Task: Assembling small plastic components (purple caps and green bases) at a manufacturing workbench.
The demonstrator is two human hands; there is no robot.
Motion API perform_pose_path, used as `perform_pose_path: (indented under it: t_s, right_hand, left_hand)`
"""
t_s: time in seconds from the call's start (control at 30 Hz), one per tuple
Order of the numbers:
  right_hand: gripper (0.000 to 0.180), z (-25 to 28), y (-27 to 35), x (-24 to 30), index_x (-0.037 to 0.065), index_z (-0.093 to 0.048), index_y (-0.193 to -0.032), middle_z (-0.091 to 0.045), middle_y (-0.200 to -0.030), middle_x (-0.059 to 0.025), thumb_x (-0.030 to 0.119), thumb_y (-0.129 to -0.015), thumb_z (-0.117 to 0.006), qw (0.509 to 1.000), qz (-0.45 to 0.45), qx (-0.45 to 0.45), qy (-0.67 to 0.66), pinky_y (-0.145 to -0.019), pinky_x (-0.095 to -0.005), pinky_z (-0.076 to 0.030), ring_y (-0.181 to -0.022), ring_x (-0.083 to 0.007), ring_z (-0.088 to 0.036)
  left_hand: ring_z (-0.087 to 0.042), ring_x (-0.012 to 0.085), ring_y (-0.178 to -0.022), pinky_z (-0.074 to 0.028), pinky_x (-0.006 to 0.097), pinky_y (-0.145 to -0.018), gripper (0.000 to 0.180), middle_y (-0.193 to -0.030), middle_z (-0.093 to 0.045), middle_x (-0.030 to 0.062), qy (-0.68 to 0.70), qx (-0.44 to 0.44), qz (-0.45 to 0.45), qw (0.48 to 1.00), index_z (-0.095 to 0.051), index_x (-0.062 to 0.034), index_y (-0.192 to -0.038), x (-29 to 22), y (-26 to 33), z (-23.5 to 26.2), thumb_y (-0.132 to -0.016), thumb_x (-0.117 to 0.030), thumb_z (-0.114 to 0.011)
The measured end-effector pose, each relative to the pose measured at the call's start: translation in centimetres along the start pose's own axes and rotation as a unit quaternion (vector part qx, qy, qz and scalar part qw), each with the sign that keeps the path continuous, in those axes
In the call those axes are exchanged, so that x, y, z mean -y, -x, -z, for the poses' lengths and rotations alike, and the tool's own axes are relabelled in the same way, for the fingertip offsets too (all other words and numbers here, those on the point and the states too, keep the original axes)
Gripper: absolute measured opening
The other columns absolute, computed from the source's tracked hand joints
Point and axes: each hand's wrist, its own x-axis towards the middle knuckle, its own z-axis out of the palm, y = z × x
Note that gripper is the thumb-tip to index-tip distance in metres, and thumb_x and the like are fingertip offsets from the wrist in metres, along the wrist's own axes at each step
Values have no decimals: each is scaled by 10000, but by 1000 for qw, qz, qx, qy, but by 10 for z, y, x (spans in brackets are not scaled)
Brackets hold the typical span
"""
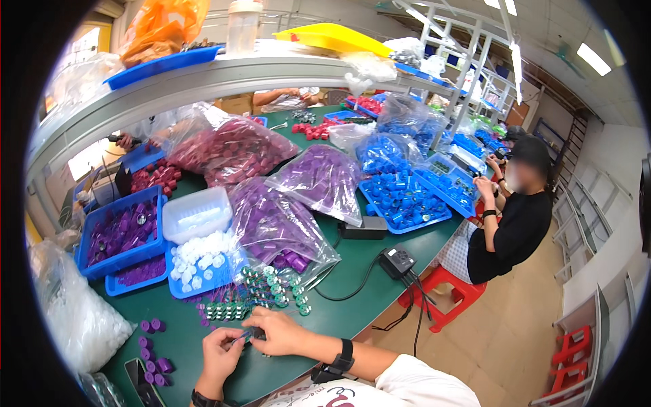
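Over the near edge of the green table [339, 285], my two hands meet. My left hand [220, 356] is closed in a pinch on a small part, mostly covered by the fingers, too small to name. My right hand [279, 332] is closed around a short dark object [256, 333], its tip against the small part; its kind is hidden. Just beyond my hands lie rows of small green circuit boards [234, 311] with thin wires. Several loose purple plastic caps [150, 366] stand left of my left hand, beside a phone [141, 383].
Beyond the boards are a blue tray of white pieces [178, 293], a blue bin of purple parts [85, 261], and clear bags of purple parts [271, 220]. A black power box [397, 261] with cables sits at the right edge. A co-worker [519, 210] sits at right on a red stool [451, 288].
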Motion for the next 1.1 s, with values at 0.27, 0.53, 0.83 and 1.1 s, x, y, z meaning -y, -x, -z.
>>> perform_pose_path:
  t_s: [0.27, 0.53, 0.83, 1.1]
  right_hand:
    - [121, 0, -2, 0, 33, -597, -742, -550, -744, -123, 128, -749, -672, 999, 28, 30, 18, -564, -390, -445, -640, -307, -564]
    - [72, -10, -3, 11, 10, -612, -719, -565, -746, -146, 74, -691, -628, 998, -61, 13, 30, -602, -407, -461, -670, -340, -578]
    - [167, -14, -8, 2, -13, -629, -718, -561, -681, -116, 114, -717, -738, 998, -46, -25, 19, -508, -323, -413, -541, -229, -525]
    - [142, -9, -7, 0, -19, -628, -697, -591, -742, -164, 97, -711, -708, 996, -75, -18, 49, -598, -396, -459, -676, -340, -584]
  left_hand:
    - [-623, 93, -768, -511, 217, -674, 87, -847, -651, 72, 31, 8, 27, 999, -602, 29, -862, 4, -3, 5, -793, 24, -655]
    - [-619, 84, -613, -498, 218, -526, 73, -744, -640, 83, -154, -88, -44, 983, -604, 35, -757, -6, 7, -7, -772, 8, -671]
    - [-622, 104, -589, -492, 228, -504, 78, -729, -612, 97, -173, -142, -82, 971, -592, 40, -753, -3, 6, -16, -764, 14, -665]
    - [-601, 95, -569, -481, 224, -491, 102, -716, -606, 94, -187, -164, -111, 962, -572, 42, -738, 4, 5, -27, -762, 11, -666]
